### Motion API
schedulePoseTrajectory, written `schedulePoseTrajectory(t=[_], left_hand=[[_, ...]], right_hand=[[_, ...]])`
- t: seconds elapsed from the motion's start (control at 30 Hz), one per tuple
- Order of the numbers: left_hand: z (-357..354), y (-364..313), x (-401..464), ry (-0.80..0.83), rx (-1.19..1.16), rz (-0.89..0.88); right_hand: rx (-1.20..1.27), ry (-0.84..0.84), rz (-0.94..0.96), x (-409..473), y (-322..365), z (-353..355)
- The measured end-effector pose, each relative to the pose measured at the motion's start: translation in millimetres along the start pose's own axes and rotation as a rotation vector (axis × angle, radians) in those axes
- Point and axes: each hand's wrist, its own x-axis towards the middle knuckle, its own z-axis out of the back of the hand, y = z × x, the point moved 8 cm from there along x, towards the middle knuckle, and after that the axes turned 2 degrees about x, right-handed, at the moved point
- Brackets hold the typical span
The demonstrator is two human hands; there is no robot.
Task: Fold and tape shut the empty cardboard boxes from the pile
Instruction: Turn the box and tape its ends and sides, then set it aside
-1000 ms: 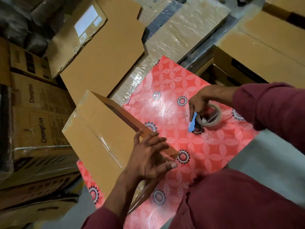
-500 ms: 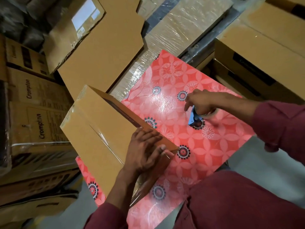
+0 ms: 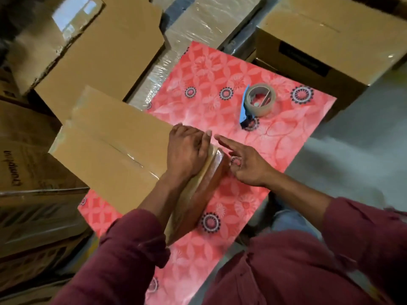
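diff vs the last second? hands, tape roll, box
The right hand let go of the tape roll, which now lies free on the red mat, and came back beside the box, fingers open. The left hand stayed pressed on the box's taped edge.

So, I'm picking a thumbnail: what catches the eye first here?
The red floral mat in the middle stands out. On it, the left hand presses the box's taped edge, with the right hand open beside it. The tape roll lies farther back on the mat.
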Motion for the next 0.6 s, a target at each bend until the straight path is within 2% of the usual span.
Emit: schedulePoseTrajectory(t=[0.27,0.4,0.53,0.6], left_hand=[[-11,8,-5,-0.076,0.052,-0.006],[-9,7,-6,-0.102,0.055,-0.007],[-9,8,-7,-0.09,0.063,0.009],[-8,7,-6,-0.098,0.062,0.003]], right_hand=[[-0.11,-0.278,0.135,-36,13,-61],[-0.104,-0.309,0.081,-46,19,-69],[-0.064,-0.267,0.228,-66,21,-63],[-0.017,-0.327,0.158,-70,16,-41]])
